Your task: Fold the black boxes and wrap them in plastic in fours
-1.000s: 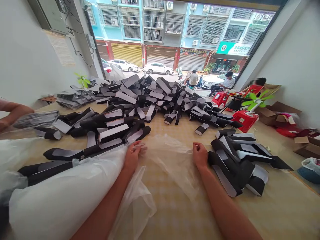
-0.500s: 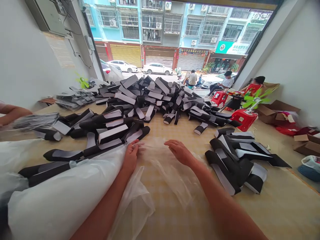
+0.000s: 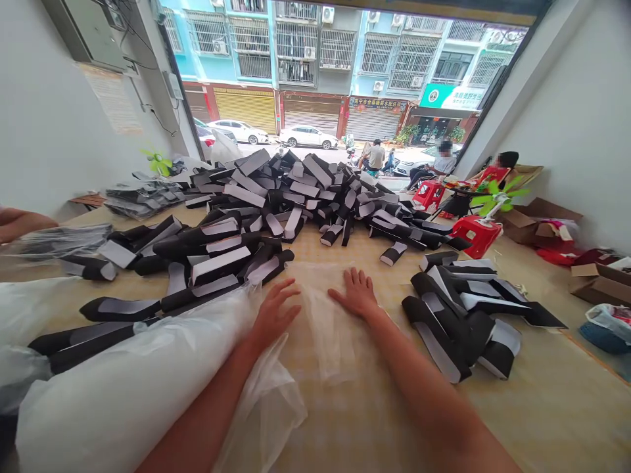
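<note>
My left hand point(image 3: 273, 315) and my right hand point(image 3: 355, 293) lie with fingers spread on a thin clear plastic sheet point(image 3: 323, 322), holding nothing. The sheet runs out of a large white plastic bag point(image 3: 128, 374) beneath my left forearm. Black padded pieces with white panels point(image 3: 217, 263) lie in a heap just beyond my left hand. A similar heap point(image 3: 456, 322) sits to the right of my right hand, a short gap away. At the left edge, another person's hand point(image 3: 20, 225) rests near a plastic-wrapped bundle point(image 3: 62, 241).
A large pile of the same pieces point(image 3: 300, 190) fills the far part of the checked mat point(image 3: 552, 407). Stacked wrapped bundles point(image 3: 140, 200) lie back left. Beyond stand a red stool point(image 3: 473, 235), cardboard boxes point(image 3: 601, 286), two seated people and the open street front.
Both hands have opened from loose pinches on the plastic and now lie flat and spread. My right hand has moved left and forward, and the sheet lies flatter.
</note>
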{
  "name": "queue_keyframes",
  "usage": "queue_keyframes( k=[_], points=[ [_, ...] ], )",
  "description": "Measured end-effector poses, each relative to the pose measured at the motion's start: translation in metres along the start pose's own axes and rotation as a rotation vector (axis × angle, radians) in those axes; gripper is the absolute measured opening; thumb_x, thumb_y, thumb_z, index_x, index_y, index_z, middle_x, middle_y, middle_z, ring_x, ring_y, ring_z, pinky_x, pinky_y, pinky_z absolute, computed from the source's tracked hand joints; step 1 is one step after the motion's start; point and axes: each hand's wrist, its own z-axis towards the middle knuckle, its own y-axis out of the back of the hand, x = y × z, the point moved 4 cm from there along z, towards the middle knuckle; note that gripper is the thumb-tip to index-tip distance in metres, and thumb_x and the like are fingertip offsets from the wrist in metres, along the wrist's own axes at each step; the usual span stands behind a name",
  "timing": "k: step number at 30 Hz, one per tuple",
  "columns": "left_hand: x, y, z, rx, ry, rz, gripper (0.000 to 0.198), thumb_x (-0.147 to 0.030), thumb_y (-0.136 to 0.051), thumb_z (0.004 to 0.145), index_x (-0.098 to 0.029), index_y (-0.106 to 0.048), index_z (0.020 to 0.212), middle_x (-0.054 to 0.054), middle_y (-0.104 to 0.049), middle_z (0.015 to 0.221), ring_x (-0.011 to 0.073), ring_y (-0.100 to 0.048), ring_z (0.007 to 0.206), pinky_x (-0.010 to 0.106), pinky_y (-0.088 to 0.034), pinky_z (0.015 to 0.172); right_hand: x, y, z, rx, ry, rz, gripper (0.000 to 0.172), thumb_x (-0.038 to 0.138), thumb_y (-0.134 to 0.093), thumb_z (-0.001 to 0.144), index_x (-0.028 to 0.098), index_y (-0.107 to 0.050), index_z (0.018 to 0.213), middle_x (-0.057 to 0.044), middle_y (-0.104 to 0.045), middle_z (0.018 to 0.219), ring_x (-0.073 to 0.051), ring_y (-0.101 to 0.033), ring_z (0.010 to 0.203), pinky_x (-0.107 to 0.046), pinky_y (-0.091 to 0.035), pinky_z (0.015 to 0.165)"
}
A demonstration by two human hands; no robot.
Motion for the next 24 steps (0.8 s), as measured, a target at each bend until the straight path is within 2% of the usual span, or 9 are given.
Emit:
queue_keyframes(
  k=[2, 4, 7, 12, 15, 18, 20, 22, 24],
  points=[
    [-0.008, -0.011, -0.004, 0.234, -0.079, 0.125, 0.017, -0.037, -0.069, 0.084, -0.026, -0.076, 0.095, 0.009, -0.061, 0.138, 0.0292, -0.055, 0.129, 0.048, -0.042, 0.112, 0.008, -0.004, 0.002, -0.015, -0.067, 0.028, 0.097, 0.075, -0.036, 0.09, 0.008, -0.021, 0.159, -0.02, -0.009, 0.167, -0.039, -0.004, 0.154, -0.055, -0.002, 0.122],
    [-0.008, -0.016, -0.008, 0.328, -0.083, 0.213, 0.014, -0.036, -0.067, 0.086, -0.026, -0.076, 0.087, 0.009, -0.066, 0.13, 0.0286, -0.06, 0.121, 0.047, -0.045, 0.108, 0.013, -0.007, 0.003, -0.022, -0.111, 0.047, 0.097, 0.075, -0.035, 0.09, 0.008, -0.021, 0.159, -0.02, -0.009, 0.167, -0.039, -0.004, 0.154, -0.056, -0.001, 0.121],
    [-0.002, -0.013, -0.009, 0.245, -0.059, 0.323, 0.012, -0.036, -0.069, 0.081, -0.025, -0.073, 0.079, 0.01, -0.071, 0.114, 0.0289, -0.065, 0.109, 0.046, -0.05, 0.099, 0.01, -0.006, 0.003, -0.026, -0.144, 0.051, 0.096, 0.074, -0.034, 0.091, 0.007, -0.021, 0.159, -0.02, -0.009, 0.167, -0.04, -0.003, 0.154, -0.056, -0.001, 0.121],
    [0.003, -0.003, -0.013, 0.109, -0.064, 0.448, 0.006, -0.027, -0.069, 0.074, -0.024, -0.064, 0.073, 0.01, -0.07, 0.098, 0.0287, -0.064, 0.096, 0.044, -0.051, 0.09, -0.014, 0.002, 0.004, -0.043, -0.199, 0.055, 0.09, 0.07, -0.032, 0.093, 0.009, -0.024, 0.159, -0.018, -0.012, 0.167, -0.043, -0.006, 0.152, -0.061, -0.004, 0.119],
    [0.001, -0.002, -0.013, 0.1, -0.067, 0.439, 0.005, -0.024, -0.065, 0.074, -0.023, -0.061, 0.071, 0.008, -0.068, 0.094, 0.028, -0.063, 0.098, 0.043, -0.05, 0.092, -0.018, 0.006, 0.003, -0.148, -0.201, 0.035, 0.079, 0.06, -0.035, 0.096, 0.009, -0.032, 0.156, -0.019, -0.02, 0.165, -0.044, -0.011, 0.151, -0.065, -0.008, 0.117],
    [-0.001, 0.0, -0.012, 0.066, -0.063, 0.388, 0.006, -0.028, -0.064, 0.078, -0.023, -0.063, 0.077, 0.009, -0.068, 0.101, 0.0293, -0.061, 0.11, 0.045, -0.048, 0.099, -0.003, 0.009, -0.003, -0.322, -0.077, -0.016, 0.064, 0.049, -0.037, 0.099, 0.011, -0.041, 0.15, -0.019, -0.031, 0.162, -0.04, -0.018, 0.15, -0.064, -0.011, 0.117],
    [-0.002, 0.0, -0.013, 0.068, -0.071, 0.365, 0.014, -0.034, -0.067, 0.081, -0.023, -0.066, 0.09, 0.011, -0.067, 0.117, 0.0304, -0.058, 0.122, 0.047, -0.044, 0.105, 0.012, 0.008, -0.01, -0.353, 0.021, -0.031, 0.061, 0.049, -0.039, 0.099, 0.013, -0.043, 0.149, -0.018, -0.032, 0.161, -0.038, -0.021, 0.15, -0.061, -0.011, 0.118],
    [-0.002, -0.003, -0.014, 0.146, -0.081, 0.371, 0.034, -0.04, -0.072, 0.079, -0.024, -0.067, 0.109, 0.013, -0.061, 0.135, 0.0328, -0.051, 0.133, 0.05, -0.039, 0.111, 0.024, 0.004, -0.014, -0.285, 0.091, -0.028, 0.067, 0.054, -0.04, 0.099, 0.015, -0.039, 0.152, -0.016, -0.027, 0.164, -0.037, -0.018, 0.152, -0.059, -0.009, 0.12],
    [0.0, -0.008, -0.017, 0.28, -0.086, 0.401, 0.053, -0.046, -0.077, 0.076, -0.025, -0.064, 0.124, 0.014, -0.055, 0.145, 0.0352, -0.045, 0.14, 0.054, -0.033, 0.116, 0.032, -0.001, -0.017, -0.141, 0.135, -0.014, 0.071, 0.058, -0.04, 0.098, 0.017, -0.034, 0.156, -0.012, -0.021, 0.166, -0.038, -0.014, 0.153, -0.058, -0.006, 0.121]
  ],
)
